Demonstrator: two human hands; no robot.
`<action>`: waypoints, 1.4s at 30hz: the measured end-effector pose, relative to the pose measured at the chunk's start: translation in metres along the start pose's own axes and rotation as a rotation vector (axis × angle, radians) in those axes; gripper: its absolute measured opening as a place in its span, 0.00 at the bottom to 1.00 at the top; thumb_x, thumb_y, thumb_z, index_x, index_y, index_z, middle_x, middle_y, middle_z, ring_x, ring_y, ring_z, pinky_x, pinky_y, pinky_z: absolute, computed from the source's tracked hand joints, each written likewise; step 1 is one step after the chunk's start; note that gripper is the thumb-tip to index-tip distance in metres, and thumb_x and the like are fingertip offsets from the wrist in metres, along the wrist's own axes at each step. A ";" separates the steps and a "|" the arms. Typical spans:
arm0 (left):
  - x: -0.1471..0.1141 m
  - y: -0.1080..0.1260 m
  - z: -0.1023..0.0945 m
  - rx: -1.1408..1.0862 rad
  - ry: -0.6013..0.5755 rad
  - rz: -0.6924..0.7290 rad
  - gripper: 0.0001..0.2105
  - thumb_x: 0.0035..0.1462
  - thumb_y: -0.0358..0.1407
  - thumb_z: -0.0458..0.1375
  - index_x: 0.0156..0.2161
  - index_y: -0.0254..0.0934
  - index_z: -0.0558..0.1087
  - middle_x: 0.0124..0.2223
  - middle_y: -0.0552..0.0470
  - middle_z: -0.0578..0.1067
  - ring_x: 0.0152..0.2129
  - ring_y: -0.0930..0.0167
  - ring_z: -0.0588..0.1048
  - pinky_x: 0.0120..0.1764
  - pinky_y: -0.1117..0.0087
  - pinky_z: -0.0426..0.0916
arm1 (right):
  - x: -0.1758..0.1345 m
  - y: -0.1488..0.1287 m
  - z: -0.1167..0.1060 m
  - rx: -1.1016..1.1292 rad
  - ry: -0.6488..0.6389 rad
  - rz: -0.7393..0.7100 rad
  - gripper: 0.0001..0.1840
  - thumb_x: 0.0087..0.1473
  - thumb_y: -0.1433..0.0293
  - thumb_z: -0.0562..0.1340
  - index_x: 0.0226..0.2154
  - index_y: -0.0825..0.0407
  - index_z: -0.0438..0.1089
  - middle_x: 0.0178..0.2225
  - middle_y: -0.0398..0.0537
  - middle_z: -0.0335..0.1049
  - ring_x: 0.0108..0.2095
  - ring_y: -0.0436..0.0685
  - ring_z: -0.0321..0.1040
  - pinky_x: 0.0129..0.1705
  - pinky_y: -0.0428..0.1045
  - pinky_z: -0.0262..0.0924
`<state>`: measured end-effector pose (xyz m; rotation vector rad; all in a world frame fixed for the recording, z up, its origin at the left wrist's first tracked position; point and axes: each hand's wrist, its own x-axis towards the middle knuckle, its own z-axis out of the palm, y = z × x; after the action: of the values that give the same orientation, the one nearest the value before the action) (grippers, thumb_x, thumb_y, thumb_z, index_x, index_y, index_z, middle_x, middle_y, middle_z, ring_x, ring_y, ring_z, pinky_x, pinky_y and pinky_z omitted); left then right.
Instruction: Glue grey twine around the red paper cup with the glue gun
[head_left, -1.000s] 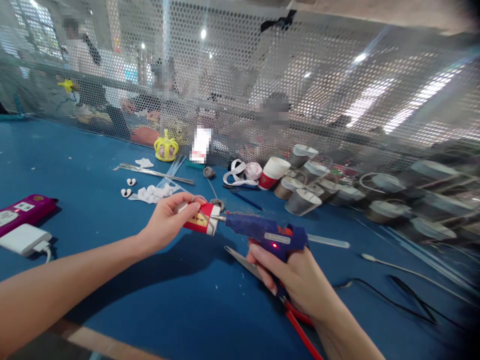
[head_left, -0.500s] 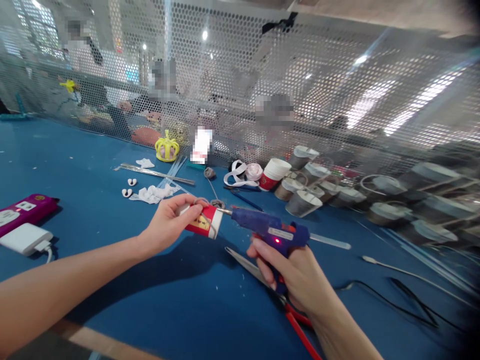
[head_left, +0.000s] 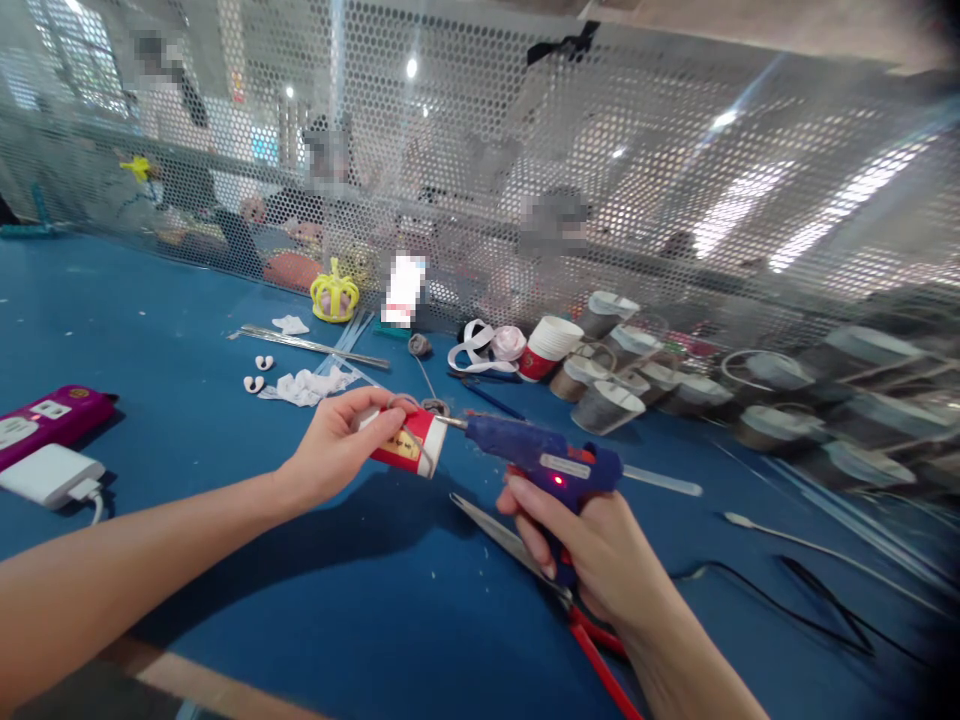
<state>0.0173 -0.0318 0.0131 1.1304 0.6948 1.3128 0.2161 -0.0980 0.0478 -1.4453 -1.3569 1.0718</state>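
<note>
Tilted on its side above the table, a red and white paper cup (head_left: 401, 452) is gripped by my left hand (head_left: 341, 445). Grey yarn (head_left: 435, 408) lies along the cup near its rim, and a strand leads back to a small grey ball (head_left: 419, 345). My right hand (head_left: 574, 535) is wrapped round the handle of a blue glue gun (head_left: 536, 450), whose red light glows. The gun's metal nozzle is at the cup's rim; whether it touches I cannot tell. A clear glue stick (head_left: 664, 481) sticks out behind. Beneath my right hand lie red-handled scissors (head_left: 510, 545).
Several grey yarn-wrapped cups (head_left: 607, 405) and a stack of paper cups (head_left: 551, 348) stand at right by a perforated metal screen (head_left: 450, 120). A yellow crown (head_left: 334, 293) is behind. A purple power strip (head_left: 56, 425) with a white charger (head_left: 54, 475) is left. A black cable (head_left: 780, 600) lies right.
The glue gun and my right hand have shifted very slightly to the right. My left hand and the cup look almost the same.
</note>
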 end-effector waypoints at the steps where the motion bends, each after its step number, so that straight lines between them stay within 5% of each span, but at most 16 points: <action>1: -0.001 0.000 0.000 0.028 0.001 0.015 0.06 0.47 0.34 0.61 0.30 0.33 0.74 0.30 0.53 0.77 0.23 0.76 0.74 0.29 0.77 0.72 | 0.001 0.000 0.000 0.011 0.004 0.007 0.16 0.46 0.58 0.62 0.20 0.55 0.67 0.07 0.37 0.56 0.10 0.44 0.50 0.14 0.43 0.47; 16: -0.003 0.003 0.001 0.134 0.014 0.109 0.05 0.48 0.34 0.60 0.30 0.34 0.74 0.33 0.51 0.77 0.25 0.75 0.74 0.31 0.77 0.72 | -0.004 -0.001 0.002 0.038 -0.086 -0.003 0.16 0.47 0.59 0.61 0.20 0.55 0.67 0.07 0.36 0.54 0.10 0.44 0.49 0.15 0.43 0.44; 28: -0.005 0.005 0.001 0.198 0.045 0.177 0.03 0.47 0.33 0.60 0.29 0.35 0.75 0.29 0.53 0.75 0.23 0.75 0.72 0.27 0.77 0.72 | 0.005 0.000 -0.001 0.137 -0.029 0.095 0.17 0.46 0.58 0.62 0.19 0.56 0.67 0.07 0.37 0.55 0.10 0.44 0.49 0.14 0.42 0.43; 42: -0.002 0.002 0.000 0.126 0.033 0.107 0.04 0.47 0.33 0.60 0.29 0.34 0.75 0.29 0.53 0.76 0.23 0.76 0.73 0.28 0.78 0.71 | -0.001 0.000 0.002 0.115 -0.063 0.063 0.18 0.46 0.58 0.62 0.19 0.55 0.68 0.07 0.37 0.54 0.10 0.43 0.48 0.14 0.43 0.43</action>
<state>0.0163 -0.0340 0.0141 1.2641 0.7584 1.3961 0.2140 -0.0986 0.0477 -1.3878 -1.2800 1.2253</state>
